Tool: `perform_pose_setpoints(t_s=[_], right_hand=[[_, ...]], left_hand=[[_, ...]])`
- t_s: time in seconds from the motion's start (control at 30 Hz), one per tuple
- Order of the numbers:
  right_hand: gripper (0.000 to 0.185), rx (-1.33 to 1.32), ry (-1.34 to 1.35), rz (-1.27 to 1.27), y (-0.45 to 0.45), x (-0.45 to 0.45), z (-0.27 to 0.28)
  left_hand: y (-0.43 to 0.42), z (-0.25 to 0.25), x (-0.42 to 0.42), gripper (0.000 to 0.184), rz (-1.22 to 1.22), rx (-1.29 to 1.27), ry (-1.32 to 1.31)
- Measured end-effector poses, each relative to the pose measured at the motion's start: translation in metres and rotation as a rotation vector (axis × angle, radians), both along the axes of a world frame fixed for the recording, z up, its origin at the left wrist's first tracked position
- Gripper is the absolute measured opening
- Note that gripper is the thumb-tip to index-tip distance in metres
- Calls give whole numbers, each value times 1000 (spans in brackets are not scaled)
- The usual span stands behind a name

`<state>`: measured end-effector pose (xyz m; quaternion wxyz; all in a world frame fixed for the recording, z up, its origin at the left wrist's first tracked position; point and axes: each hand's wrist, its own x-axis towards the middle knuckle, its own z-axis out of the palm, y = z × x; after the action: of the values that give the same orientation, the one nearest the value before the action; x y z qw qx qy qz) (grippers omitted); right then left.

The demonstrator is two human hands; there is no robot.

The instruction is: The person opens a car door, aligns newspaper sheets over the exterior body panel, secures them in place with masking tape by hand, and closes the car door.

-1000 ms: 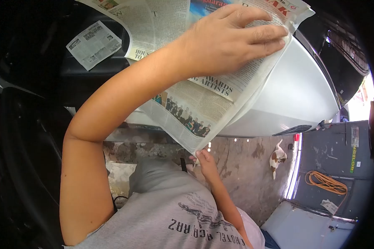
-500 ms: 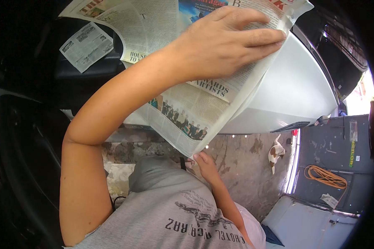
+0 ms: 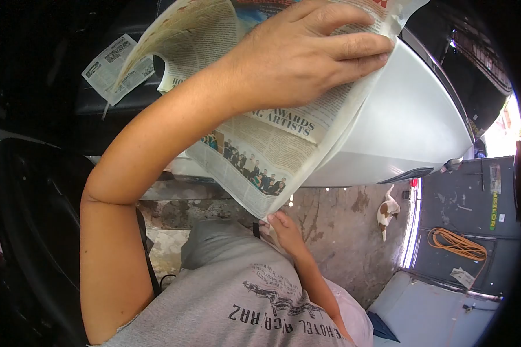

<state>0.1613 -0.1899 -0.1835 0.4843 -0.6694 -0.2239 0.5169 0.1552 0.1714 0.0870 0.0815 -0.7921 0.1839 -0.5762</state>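
Note:
A newspaper (image 3: 298, 151) is spread in front of me, its printed page facing me and a long fold along its right side. My left hand (image 3: 315, 55) lies across the upper part, its fingers bent over the fold; the thumb is hidden. At the bottom corner, my right hand (image 3: 283, 227) pinches the paper between thumb and fingers, close to my grey shirt (image 3: 243, 289). The newspaper's upper left part curls over, and my left forearm covers some of the page.
A smaller printed sheet (image 3: 111, 72) lies on a black surface at left. Behind the newspaper is a white car panel (image 3: 399, 127). A brown-and-white dog (image 3: 388, 214) is on the stained concrete floor (image 3: 344, 243). An orange cord (image 3: 457, 244) hangs coiled by the grey wall at right.
The newspaper's upper left part has curled inward, now partly overlapping the small sheet in view. My left hand has shifted slightly left and up; my right hand keeps its pinch.

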Motion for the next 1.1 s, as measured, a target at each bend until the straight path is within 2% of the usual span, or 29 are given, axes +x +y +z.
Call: perform_pose_setpoints(t_s=[0.2,0.33,0.43,0.47,0.77,1.0,1.1], right_hand=[[36,-33,-12,87,4,6,-6],[36,-22,-77,97,4,5,-13],[37,-26,-50,70,4,2,-3],[37,-35,-76,82,3,3,-3],[40,-25,-12,52,-2,1,-31],[39,21,-19,51,5,-2,-2],[37,14,-73,82,-1,3,-21]], left_hand=[[4,11,12,41,-10,125,-54],[-15,8,-13,40,123,-28,32],[-20,6,-21,60,211,-22,184],[-23,5,-26,61,268,30,202],[-47,-18,-27,57,150,-175,235],[-49,-17,-23,57,150,-185,244],[-49,-16,-24,58,161,-186,264]])
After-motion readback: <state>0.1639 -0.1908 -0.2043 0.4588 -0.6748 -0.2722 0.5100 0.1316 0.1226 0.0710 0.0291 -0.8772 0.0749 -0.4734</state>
